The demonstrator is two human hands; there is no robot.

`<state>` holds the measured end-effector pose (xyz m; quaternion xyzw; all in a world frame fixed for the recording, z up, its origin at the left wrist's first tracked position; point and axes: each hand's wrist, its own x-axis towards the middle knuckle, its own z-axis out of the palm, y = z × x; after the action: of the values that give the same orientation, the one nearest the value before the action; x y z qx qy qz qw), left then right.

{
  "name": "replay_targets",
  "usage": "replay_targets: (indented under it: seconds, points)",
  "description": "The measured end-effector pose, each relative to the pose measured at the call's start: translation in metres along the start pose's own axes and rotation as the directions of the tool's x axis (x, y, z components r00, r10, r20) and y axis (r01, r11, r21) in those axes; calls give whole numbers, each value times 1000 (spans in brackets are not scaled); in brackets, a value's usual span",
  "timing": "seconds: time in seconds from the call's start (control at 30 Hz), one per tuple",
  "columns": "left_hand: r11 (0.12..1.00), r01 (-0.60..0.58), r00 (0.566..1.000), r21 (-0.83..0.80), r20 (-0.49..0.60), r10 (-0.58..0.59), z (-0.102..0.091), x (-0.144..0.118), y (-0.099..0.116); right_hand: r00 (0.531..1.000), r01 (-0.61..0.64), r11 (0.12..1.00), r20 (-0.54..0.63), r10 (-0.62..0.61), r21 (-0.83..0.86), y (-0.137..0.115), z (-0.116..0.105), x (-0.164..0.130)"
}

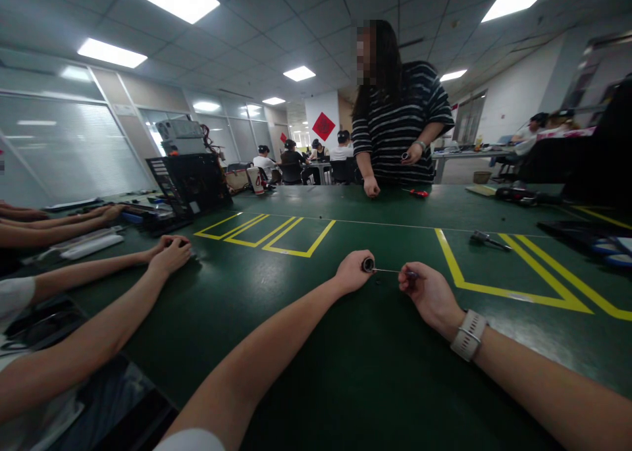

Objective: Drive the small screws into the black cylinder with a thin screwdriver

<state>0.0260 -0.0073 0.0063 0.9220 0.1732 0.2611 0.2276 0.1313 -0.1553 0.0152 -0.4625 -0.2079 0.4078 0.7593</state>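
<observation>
Near the middle of the green table [316,326], my left hand [352,272] is closed around a small black cylindrical part [368,265] with a round opening facing me. My right hand [432,297], with a watch on its wrist, pinches the dark handle of a thin screwdriver [388,270]. Its slim metal shaft points left and reaches the black part; whether the tip touches it is too small to tell. On the tabletop just below the shaft lies a tiny dark piece [378,282].
Yellow tape [289,250] marks areas on the table. A dark tool [488,240] lies to the right, a red-handled screwdriver [419,193] farther back. An opened computer case [187,178] stands at left. Co-workers' hands [170,253] are left of mine; a person [399,122] stands across the table.
</observation>
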Motion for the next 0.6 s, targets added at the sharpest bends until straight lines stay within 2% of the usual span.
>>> replay_targets:
  seconds: [0.37,0.6]
  points:
    - [997,47,999,-62,-18,-48,-1,-3,0,997,66,991,-36,-70,-120,3,-8,4]
    - [998,24,999,66,22,-25,-1,-2,1,978,160,955,-94,-188,-248,6,-5,4]
